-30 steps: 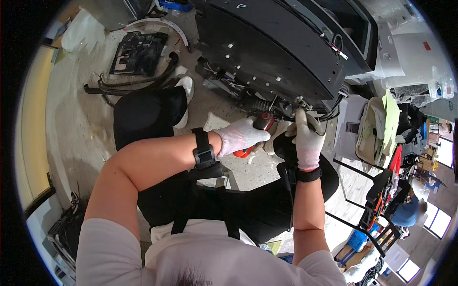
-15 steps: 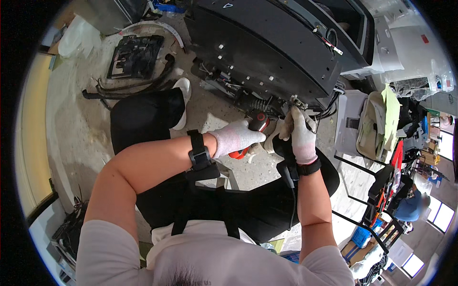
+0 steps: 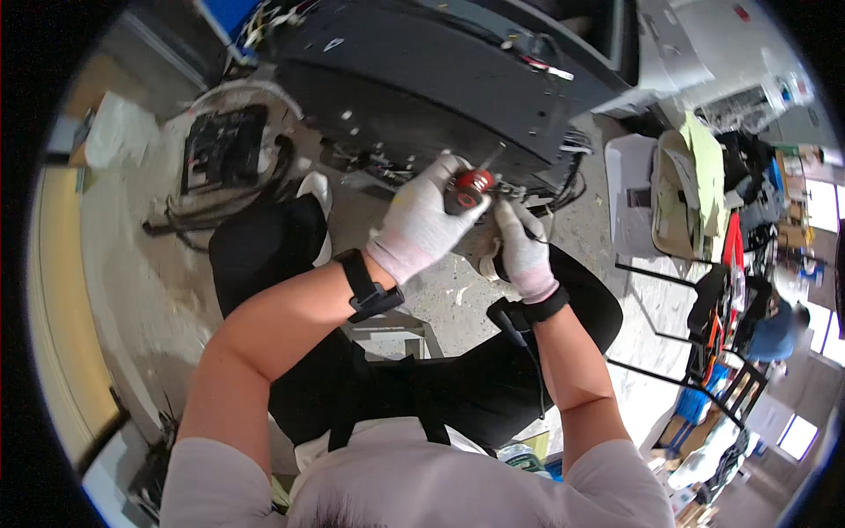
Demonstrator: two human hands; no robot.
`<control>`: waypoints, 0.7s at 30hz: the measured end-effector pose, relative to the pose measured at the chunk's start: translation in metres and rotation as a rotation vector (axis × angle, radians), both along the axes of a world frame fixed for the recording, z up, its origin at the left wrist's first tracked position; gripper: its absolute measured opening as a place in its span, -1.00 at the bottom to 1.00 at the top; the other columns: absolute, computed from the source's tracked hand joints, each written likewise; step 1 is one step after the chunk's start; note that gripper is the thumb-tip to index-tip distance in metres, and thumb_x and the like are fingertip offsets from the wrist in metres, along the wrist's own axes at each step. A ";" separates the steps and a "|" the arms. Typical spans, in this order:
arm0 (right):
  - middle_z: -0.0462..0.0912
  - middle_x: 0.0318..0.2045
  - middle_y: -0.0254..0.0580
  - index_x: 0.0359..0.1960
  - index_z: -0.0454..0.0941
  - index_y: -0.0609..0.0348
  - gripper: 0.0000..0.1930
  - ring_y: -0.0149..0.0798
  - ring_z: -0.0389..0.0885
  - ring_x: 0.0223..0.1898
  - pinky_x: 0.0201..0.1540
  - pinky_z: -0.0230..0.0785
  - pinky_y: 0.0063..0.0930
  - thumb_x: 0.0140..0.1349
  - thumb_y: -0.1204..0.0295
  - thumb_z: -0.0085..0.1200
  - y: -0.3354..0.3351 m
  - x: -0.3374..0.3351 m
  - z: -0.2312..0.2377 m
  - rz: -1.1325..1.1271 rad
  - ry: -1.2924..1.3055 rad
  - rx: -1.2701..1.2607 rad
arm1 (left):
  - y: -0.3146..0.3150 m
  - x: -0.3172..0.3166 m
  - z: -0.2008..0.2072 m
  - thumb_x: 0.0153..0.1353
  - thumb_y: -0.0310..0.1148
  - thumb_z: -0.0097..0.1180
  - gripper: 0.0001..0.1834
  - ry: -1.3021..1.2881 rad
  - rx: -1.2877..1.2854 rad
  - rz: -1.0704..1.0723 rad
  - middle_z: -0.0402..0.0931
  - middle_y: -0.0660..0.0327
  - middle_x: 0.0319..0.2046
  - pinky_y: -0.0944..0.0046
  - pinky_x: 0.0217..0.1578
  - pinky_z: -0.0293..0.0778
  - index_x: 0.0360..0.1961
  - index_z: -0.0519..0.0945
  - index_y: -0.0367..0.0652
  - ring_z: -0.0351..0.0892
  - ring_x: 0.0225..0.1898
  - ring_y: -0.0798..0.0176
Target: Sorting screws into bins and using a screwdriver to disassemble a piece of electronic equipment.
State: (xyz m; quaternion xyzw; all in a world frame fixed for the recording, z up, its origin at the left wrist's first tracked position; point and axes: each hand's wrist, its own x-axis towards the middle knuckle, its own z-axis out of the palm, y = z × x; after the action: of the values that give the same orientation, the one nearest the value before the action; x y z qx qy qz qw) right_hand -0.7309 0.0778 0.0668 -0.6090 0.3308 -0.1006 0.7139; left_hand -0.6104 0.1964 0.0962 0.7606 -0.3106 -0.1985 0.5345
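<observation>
My left hand (image 3: 426,220), in a white glove, is wrapped round a red-and-black cordless screwdriver (image 3: 475,182). Its long thin bit angles up and to the right, over the lower edge of a large black machine housing (image 3: 405,88). My right hand (image 3: 525,251), gloved too, has its fingers drawn together just below the metal fittings and cables (image 3: 515,189) at that edge. Whatever lies between those fingertips is hidden. The two hands are close together, with the screwdriver's body between them.
On the floor at left lie a flat black part (image 3: 224,145) and black hoses (image 3: 220,207). A white plastic bag (image 3: 123,132) is behind them. At right stand pale bins (image 3: 630,198) and a black metal frame (image 3: 656,277). Further right, a person in blue (image 3: 770,330) is among clutter.
My left hand has risen and moved nearer the housing, lifting the screwdriver so its bit points up. My right hand has shifted slightly left and down. The whole view has moved a little.
</observation>
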 end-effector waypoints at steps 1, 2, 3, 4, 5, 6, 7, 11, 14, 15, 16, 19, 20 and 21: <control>0.49 -0.66 -0.36 -0.45 0.45 0.13 -0.74 -0.49 0.45 -0.68 -0.62 0.30 -0.63 0.38 0.32 -0.16 0.005 0.003 0.000 -0.006 -0.005 0.040 | -0.003 0.007 -0.009 0.03 -0.23 0.31 -0.64 0.006 0.019 0.003 0.61 0.16 -0.36 0.30 -0.26 0.49 -0.23 0.48 -0.19 0.63 -0.30 0.23; 0.48 -0.70 -0.36 -0.46 0.44 0.13 -0.72 -0.48 0.44 -0.71 -0.64 0.28 -0.64 0.38 0.30 -0.16 0.007 0.004 0.001 -0.022 -0.010 0.074 | -0.008 0.011 -0.007 0.02 -0.25 0.33 -0.64 -0.042 0.049 0.017 0.61 0.16 -0.39 0.30 -0.31 0.48 -0.25 0.49 -0.20 0.63 -0.34 0.24; 0.49 -0.71 -0.34 -0.48 0.43 0.14 -0.70 -0.47 0.44 -0.71 -0.65 0.24 -0.64 0.38 0.27 -0.16 0.008 0.006 0.007 -0.051 0.076 0.140 | -0.011 0.012 -0.005 0.01 -0.26 0.34 -0.64 -0.039 0.053 -0.001 0.61 0.16 -0.40 0.30 -0.31 0.48 -0.26 0.49 -0.20 0.62 -0.35 0.24; 0.49 -0.71 -0.33 -0.50 0.43 0.15 -0.68 -0.47 0.45 -0.72 -0.66 0.23 -0.62 0.38 0.26 -0.16 0.007 0.006 0.006 -0.013 0.066 0.105 | -0.011 0.012 -0.002 0.00 -0.26 0.35 -0.64 -0.041 0.059 -0.017 0.60 0.16 -0.41 0.29 -0.32 0.47 -0.27 0.49 -0.21 0.61 -0.37 0.25; 0.49 -0.71 -0.33 -0.50 0.44 0.16 -0.68 -0.47 0.44 -0.72 -0.67 0.23 -0.61 0.38 0.26 -0.17 0.007 0.005 0.011 -0.015 0.045 0.109 | -0.014 0.010 0.002 0.00 -0.26 0.35 -0.64 -0.070 0.059 -0.051 0.60 0.16 -0.41 0.29 -0.32 0.47 -0.27 0.49 -0.21 0.61 -0.37 0.25; 0.49 -0.72 -0.32 -0.51 0.44 0.17 -0.68 -0.47 0.44 -0.73 -0.67 0.23 -0.61 0.37 0.27 -0.17 0.008 0.005 0.016 -0.016 0.024 0.113 | -0.016 0.007 0.003 -0.01 -0.27 0.36 -0.63 -0.082 0.054 -0.031 0.60 0.16 -0.41 0.29 -0.33 0.47 -0.27 0.49 -0.21 0.60 -0.38 0.25; 0.48 -0.72 -0.32 -0.50 0.45 0.18 -0.68 -0.46 0.43 -0.75 -0.69 0.21 -0.59 0.38 0.27 -0.16 0.010 0.006 0.021 -0.020 0.004 0.109 | -0.016 0.006 0.001 -0.03 -0.28 0.37 -0.63 -0.087 0.049 -0.009 0.60 0.16 -0.41 0.29 -0.33 0.47 -0.28 0.48 -0.21 0.59 -0.40 0.25; 0.42 -0.77 -0.34 -0.54 0.41 0.19 -0.68 -0.46 0.40 -0.76 -0.70 0.22 -0.54 0.36 0.31 -0.12 0.010 0.004 0.017 -0.034 -0.027 0.117 | -0.022 -0.001 -0.001 -0.04 -0.32 0.38 -0.63 -0.126 0.045 0.045 0.59 0.17 -0.41 0.31 -0.32 0.46 -0.29 0.47 -0.22 0.56 -0.40 0.30; 0.42 -0.77 -0.35 -0.57 0.41 0.16 -0.67 -0.48 0.38 -0.77 -0.68 0.21 -0.61 0.37 0.30 -0.14 0.011 0.003 0.013 -0.028 -0.027 0.092 | -0.024 -0.001 -0.006 -0.03 -0.35 0.37 -0.65 -0.115 0.044 0.062 0.59 0.18 -0.40 0.31 -0.31 0.46 -0.30 0.46 -0.24 0.55 -0.40 0.32; 0.41 -0.77 -0.36 -0.56 0.41 0.18 -0.68 -0.49 0.36 -0.77 -0.68 0.21 -0.58 0.36 0.32 -0.13 0.010 0.002 0.013 -0.012 -0.033 0.092 | -0.022 -0.002 -0.004 -0.02 -0.37 0.36 -0.66 -0.106 0.078 0.057 0.59 0.19 -0.39 0.32 -0.31 0.46 -0.30 0.46 -0.25 0.54 -0.39 0.33; 0.41 -0.77 -0.36 -0.56 0.41 0.18 -0.68 -0.49 0.36 -0.77 -0.68 0.21 -0.58 0.36 0.32 -0.13 0.009 0.001 0.013 -0.021 -0.039 0.094 | -0.022 -0.002 -0.005 -0.02 -0.37 0.36 -0.66 -0.112 0.079 0.048 0.59 0.19 -0.39 0.32 -0.31 0.46 -0.30 0.46 -0.25 0.54 -0.39 0.33; 0.40 -0.78 -0.36 -0.55 0.41 0.18 -0.68 -0.49 0.36 -0.76 -0.67 0.21 -0.57 0.37 0.32 -0.14 0.012 0.001 0.013 -0.013 -0.008 0.095 | -0.021 0.000 -0.014 -0.01 -0.39 0.35 -0.67 -0.092 0.071 0.031 0.59 0.20 -0.40 0.33 -0.31 0.46 -0.30 0.46 -0.24 0.53 -0.40 0.35; 0.39 -0.77 -0.39 -0.54 0.42 0.19 -0.68 -0.51 0.37 -0.75 -0.68 0.21 -0.56 0.37 0.31 -0.13 0.014 0.001 0.012 -0.015 -0.017 0.062 | -0.020 0.001 -0.019 -0.01 -0.39 0.35 -0.67 -0.068 0.028 0.026 0.57 0.21 -0.40 0.34 -0.31 0.45 -0.29 0.46 -0.24 0.51 -0.40 0.36; 0.38 -0.77 -0.41 -0.52 0.42 0.19 -0.69 -0.52 0.38 -0.74 -0.69 0.21 -0.55 0.36 0.30 -0.11 0.016 0.002 0.011 -0.017 -0.027 0.029 | -0.019 0.002 -0.024 -0.01 -0.40 0.35 -0.66 -0.044 -0.014 0.021 0.55 0.22 -0.41 0.35 -0.31 0.45 -0.29 0.45 -0.25 0.49 -0.41 0.36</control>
State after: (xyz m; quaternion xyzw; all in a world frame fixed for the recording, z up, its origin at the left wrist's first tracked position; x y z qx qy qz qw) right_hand -0.7285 0.0935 0.0776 -0.5945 0.3277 -0.1100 0.7260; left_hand -0.6080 0.1773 0.0726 0.7641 -0.3158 -0.1738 0.5349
